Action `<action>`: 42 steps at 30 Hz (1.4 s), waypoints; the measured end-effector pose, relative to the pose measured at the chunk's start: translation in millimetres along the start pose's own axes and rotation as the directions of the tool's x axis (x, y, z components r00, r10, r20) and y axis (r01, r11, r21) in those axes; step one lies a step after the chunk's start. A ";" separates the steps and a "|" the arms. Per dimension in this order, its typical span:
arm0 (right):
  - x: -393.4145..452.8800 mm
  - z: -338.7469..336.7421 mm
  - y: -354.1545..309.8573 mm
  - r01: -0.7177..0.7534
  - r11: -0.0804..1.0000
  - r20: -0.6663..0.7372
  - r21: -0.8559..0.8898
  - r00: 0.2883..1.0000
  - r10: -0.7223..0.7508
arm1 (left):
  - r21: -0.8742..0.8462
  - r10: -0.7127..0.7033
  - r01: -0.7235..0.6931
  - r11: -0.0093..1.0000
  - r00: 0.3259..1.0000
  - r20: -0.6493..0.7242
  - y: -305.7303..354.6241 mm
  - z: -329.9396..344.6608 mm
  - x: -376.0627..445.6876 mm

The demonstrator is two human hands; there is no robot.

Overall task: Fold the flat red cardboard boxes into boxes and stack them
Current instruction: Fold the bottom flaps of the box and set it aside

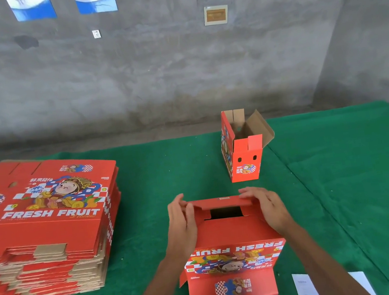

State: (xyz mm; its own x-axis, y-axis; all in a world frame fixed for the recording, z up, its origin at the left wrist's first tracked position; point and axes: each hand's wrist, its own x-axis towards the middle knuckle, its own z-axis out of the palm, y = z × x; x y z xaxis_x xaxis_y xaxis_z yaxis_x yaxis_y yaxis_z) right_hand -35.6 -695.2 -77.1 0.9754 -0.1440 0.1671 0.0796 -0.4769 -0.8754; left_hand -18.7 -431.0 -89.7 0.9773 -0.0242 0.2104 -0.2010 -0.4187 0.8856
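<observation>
Red box [227,232] stands upside down on the green surface [155,177], center-front, "FRESH FRUIT" print inverted on the near wall. Both hands work its upward-facing bottom flaps. Left hand [182,219] sits at the left edge, fingers mostly straight, tips pressing the far flap w/ thumb on the near side. Right hand [265,206] at the right edge, fingers [246,193] extended and laid flat on the same far flap. Neither hand is curled round anything; both just press. A dark rectangular gap shows between the flaps, so the bottom isn't fully closed.

Stack of flat boxes [46,216] lies at the left of the surface, well apart from the hands, printed side up, corrugated edges showing at the front.

Second folded box [242,155] stands upright farther back, right of center, top flaps open, apart from the box in hand.

White papers [306,288] lie at the near right edge. Grey concrete wall [178,70] behind.
</observation>
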 end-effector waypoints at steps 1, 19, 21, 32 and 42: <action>0.6 -0.3 -0.5 0.003 1.000 0.026 -0.023 1.000 -0.002 | 0.029 -0.005 0.005 1.000 1.000 0.010 0.7 0.2 1.2; -16.3 47.0 12.6 0.038 0.538 0.066 -0.842 0.997 0.033 | 0.676 -0.347 0.203 0.708 0.934 0.083 -12.1 26.8 -7.3; -12.6 43.6 7.6 0.006 0.604 0.045 -0.797 0.998 0.049 | 0.661 -0.277 0.161 0.733 0.958 0.074 -17.9 21.9 -6.2; -5.1 17.9 -3.8 -0.312 0.840 -0.093 -0.444 0.948 0.303 | 0.522 -0.323 0.222 0.823 0.940 0.110 -7.9 20.3 20.0; -7.5 -29.6 35.0 -0.892 0.449 0.267 -0.040 0.424 0.866 | 0.287 -0.579 0.546 0.787 0.815 0.037 -29.3 7.0 27.6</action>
State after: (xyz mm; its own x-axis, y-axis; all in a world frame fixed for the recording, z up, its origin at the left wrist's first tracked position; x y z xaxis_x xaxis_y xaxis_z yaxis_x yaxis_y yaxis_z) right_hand -46.2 -736.5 -95.5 0.5371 -0.2422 -0.8080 -0.8430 -0.1209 -0.5241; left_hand 14.6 -425.8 -112.8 0.9149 0.1891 -0.3567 0.3948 -0.6034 0.6928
